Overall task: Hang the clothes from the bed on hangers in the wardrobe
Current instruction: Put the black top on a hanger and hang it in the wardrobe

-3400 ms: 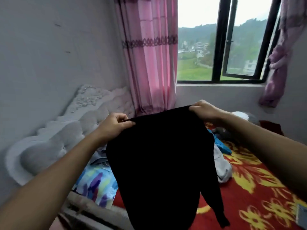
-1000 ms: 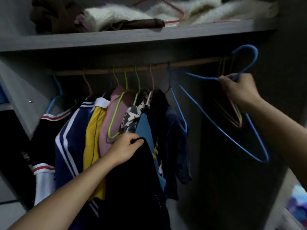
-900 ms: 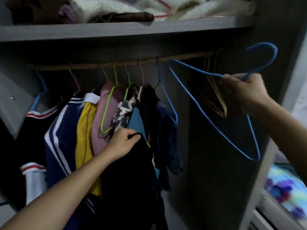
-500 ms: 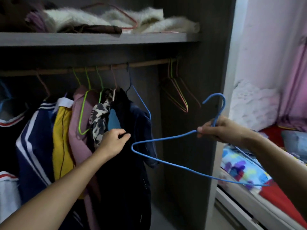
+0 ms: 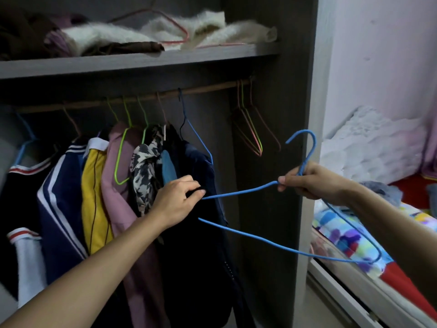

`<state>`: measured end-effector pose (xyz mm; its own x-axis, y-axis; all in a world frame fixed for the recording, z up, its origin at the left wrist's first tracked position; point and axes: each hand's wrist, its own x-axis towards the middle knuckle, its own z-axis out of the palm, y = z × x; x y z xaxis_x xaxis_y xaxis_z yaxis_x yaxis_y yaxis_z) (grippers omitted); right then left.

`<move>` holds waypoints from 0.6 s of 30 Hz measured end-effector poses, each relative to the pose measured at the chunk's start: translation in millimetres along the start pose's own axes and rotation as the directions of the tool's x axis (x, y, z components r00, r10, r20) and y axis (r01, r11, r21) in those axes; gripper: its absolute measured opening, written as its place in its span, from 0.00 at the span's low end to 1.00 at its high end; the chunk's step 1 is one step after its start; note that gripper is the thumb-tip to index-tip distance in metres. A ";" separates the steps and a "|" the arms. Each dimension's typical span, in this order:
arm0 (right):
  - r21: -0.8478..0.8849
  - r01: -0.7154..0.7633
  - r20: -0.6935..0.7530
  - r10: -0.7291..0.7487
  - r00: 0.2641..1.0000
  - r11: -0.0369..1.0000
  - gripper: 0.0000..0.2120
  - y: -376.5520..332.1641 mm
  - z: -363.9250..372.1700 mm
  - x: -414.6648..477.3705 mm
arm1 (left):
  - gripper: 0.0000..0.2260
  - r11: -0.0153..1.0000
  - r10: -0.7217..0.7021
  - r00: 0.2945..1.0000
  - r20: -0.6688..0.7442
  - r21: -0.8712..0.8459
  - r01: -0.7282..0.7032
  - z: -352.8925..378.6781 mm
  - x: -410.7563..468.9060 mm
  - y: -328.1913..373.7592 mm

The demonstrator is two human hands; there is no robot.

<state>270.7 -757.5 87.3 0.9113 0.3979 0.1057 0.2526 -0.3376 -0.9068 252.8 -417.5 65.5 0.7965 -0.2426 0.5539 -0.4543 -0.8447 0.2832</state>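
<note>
My left hand (image 5: pixel 176 202) grips the top edge of a black garment (image 5: pixel 189 261) that hangs down in front of the open wardrobe. My right hand (image 5: pixel 309 179) holds a blue wire hanger (image 5: pixel 267 243) by the neck below its hook. The hanger lies tilted, and its left end touches the black garment right beside my left hand. Behind them runs the wooden rail (image 5: pixel 208 87) with several clothes on hangers (image 5: pixel 94 185). Three empty hangers (image 5: pixel 254 136) dangle at the rail's right end.
A shelf (image 5: pixel 142 61) above the rail carries fluffy white and brown fabrics. The grey wardrobe side panel (image 5: pixel 305 138) stands between the rail and the bed (image 5: pixel 354 242), which has a red cover, a colourful sheet and clothes on it.
I carried the black garment from the bed to the wardrobe. My right hand took the blue hanger off the rail and brought it down to the garment, where its left end now meets my left hand.
</note>
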 end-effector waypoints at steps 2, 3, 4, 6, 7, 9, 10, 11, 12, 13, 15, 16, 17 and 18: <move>0.025 0.017 0.049 -0.018 0.999 1.000 0.12 5.8 3.2 1.5 | 0.18 0.999 -0.001 1.000 -0.014 0.043 0.002 2.8 -1.7 8.0; 0.038 0.026 0.074 -0.029 0.997 0.999 0.12 8.7 4.5 1.9 | 0.18 0.998 0.001 1.000 -0.024 0.066 0.001 4.6 -3.0 12.2; 0.057 0.034 0.093 -0.039 0.995 0.998 0.12 12.0 6.4 3.0 | 0.19 0.997 -0.001 0.999 -0.039 0.077 0.004 6.5 -4.1 17.0; 0.110 0.035 0.110 -0.048 0.993 0.993 0.12 20.9 12.6 5.1 | 0.19 0.998 -0.011 0.997 -0.079 0.061 0.016 11.0 -4.7 28.2; 0.139 0.032 0.113 -0.048 0.992 0.990 0.12 26.0 16.9 5.8 | 0.20 0.999 -0.014 0.995 -0.100 0.046 0.019 13.2 -4.1 33.8; 0.206 0.027 0.116 -0.052 0.992 0.978 0.12 37.6 25.0 6.5 | 0.21 1.000 -0.011 0.991 -0.131 0.014 0.013 17.1 -2.8 41.7; 0.248 0.028 0.112 -0.057 0.992 0.968 0.12 43.5 27.1 6.3 | 0.21 1.000 0.000 0.991 -0.136 0.006 0.001 17.0 -2.2 44.3; 0.291 0.026 0.103 -0.059 0.993 0.956 0.13 48.5 26.9 5.0 | 0.22 1.000 0.015 0.992 -0.122 0.020 -0.013 15.2 -2.0 46.0; 0.331 0.024 0.092 -0.058 0.994 0.943 0.14 52.1 24.1 3.5 | 0.22 0.998 0.034 0.995 -0.092 0.059 -0.029 12.8 -1.7 46.0; 0.369 0.023 0.082 -0.057 0.995 0.929 0.17 55.0 19.0 2.1 | 0.23 0.993 0.041 0.998 -0.047 0.112 -0.036 9.5 -2.0 45.4; 0.433 0.018 0.064 -0.050 0.997 0.901 0.24 59.1 5.8 -0.9 | 0.26 0.995 -0.021 0.999 0.044 0.103 0.016 1.6 -2.9 41.0; 0.452 0.009 0.061 -0.041 0.997 0.892 0.27 61.0 -0.4 -3.1 | 0.28 0.996 -0.083 0.992 0.090 -0.034 0.086 -3.5 -4.6 38.8; 0.465 -0.004 0.068 -0.031 0.997 0.885 0.27 63.0 -5.7 -4.6 | 0.29 0.960 -0.140 0.980 0.144 -0.223 0.170 -10.2 -7.2 38.1; 0.483 -0.018 0.079 -0.023 0.997 0.876 0.28 65.0 -9.2 -5.6 | 0.31 0.880 -0.188 0.960 0.206 -0.399 0.258 -16.5 -10.8 36.8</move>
<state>285.0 -789.6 31.5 0.8769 0.4714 0.0941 0.0479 0.1092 -0.9929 220.8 -438.1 82.8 0.9325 -0.1723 0.3173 -0.3535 -0.6152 0.7047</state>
